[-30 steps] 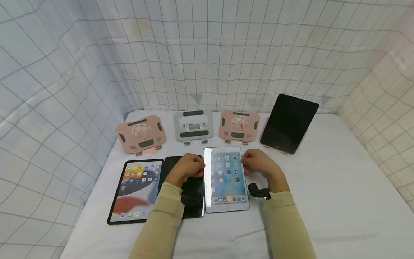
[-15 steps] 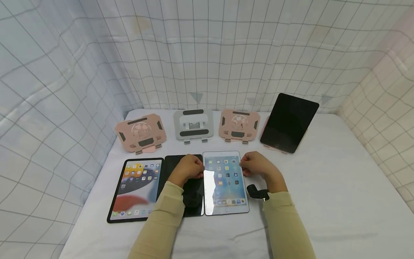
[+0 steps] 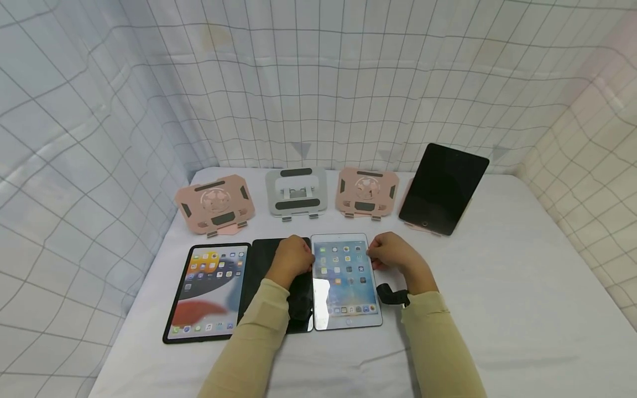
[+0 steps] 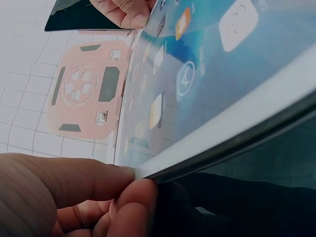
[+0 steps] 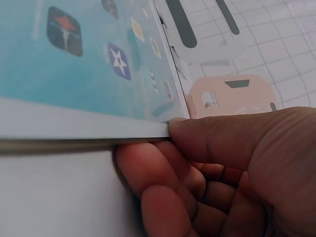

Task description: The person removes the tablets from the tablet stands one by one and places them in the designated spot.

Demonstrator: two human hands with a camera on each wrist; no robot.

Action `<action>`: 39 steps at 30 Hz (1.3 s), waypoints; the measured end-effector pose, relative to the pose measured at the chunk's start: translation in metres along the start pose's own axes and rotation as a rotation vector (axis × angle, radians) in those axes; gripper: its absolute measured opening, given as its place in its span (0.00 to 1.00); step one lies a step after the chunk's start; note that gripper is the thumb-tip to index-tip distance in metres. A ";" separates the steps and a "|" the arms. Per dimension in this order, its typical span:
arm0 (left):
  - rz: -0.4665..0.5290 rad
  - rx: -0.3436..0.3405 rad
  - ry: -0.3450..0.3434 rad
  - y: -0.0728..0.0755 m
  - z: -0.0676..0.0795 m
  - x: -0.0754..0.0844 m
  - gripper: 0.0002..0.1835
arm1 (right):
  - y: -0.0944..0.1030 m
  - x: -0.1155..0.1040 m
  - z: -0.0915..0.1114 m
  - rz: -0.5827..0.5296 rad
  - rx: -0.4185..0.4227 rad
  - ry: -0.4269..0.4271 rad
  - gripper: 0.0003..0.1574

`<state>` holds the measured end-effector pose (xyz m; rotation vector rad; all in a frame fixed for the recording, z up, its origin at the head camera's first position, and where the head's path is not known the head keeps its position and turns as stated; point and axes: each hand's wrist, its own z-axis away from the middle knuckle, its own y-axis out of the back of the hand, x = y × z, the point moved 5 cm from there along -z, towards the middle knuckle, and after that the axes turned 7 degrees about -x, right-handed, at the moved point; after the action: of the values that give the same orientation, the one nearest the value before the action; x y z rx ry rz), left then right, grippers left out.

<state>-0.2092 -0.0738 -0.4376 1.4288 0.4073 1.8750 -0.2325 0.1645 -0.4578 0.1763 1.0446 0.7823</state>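
Observation:
A white tablet (image 3: 345, 282) with a lit screen of app icons lies between the two hands, its long sides running away from the person. My left hand (image 3: 292, 258) pinches its left edge near the far corner; in the left wrist view the thumb (image 4: 98, 180) is on top. The opposite edge is pinched by my right hand (image 3: 396, 253), with the thumb (image 5: 217, 138) above and curled fingers below in the right wrist view. Beneath the left hand and forearm is a dark-screened tablet (image 3: 264, 262), partly hidden. Left of that lies a black-framed tablet (image 3: 209, 293), screen lit.
Along the back stand a pink tablet stand (image 3: 215, 202), a grey stand (image 3: 297, 190) and another pink stand (image 3: 367, 190). At the back right a black tablet (image 3: 443, 188) leans on a pink stand. White grid-patterned cloth (image 3: 318, 83) hangs behind the white-covered table (image 3: 522, 276).
The white tablet has shifted slightly toward the person, its far end dropping lower in the head view. Both hands have kept their pinch on its edges. The other tablets and stands have not moved.

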 end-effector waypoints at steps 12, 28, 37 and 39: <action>0.053 0.002 0.001 -0.001 -0.006 -0.002 0.13 | -0.001 -0.002 -0.001 0.073 0.021 0.005 0.08; 0.073 -0.034 -0.016 -0.003 -0.004 -0.001 0.08 | 0.024 -0.001 0.016 0.192 0.097 0.056 0.08; 0.015 -0.045 -0.065 0.004 -0.009 0.019 0.08 | 0.045 0.015 0.032 0.193 0.107 0.052 0.12; -0.020 -0.045 -0.086 0.005 -0.012 0.026 0.08 | 0.050 0.019 0.036 0.175 0.119 0.049 0.12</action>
<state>-0.2249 -0.0567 -0.4202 1.4638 0.3341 1.7894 -0.2225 0.2211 -0.4292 0.3549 1.1336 0.8862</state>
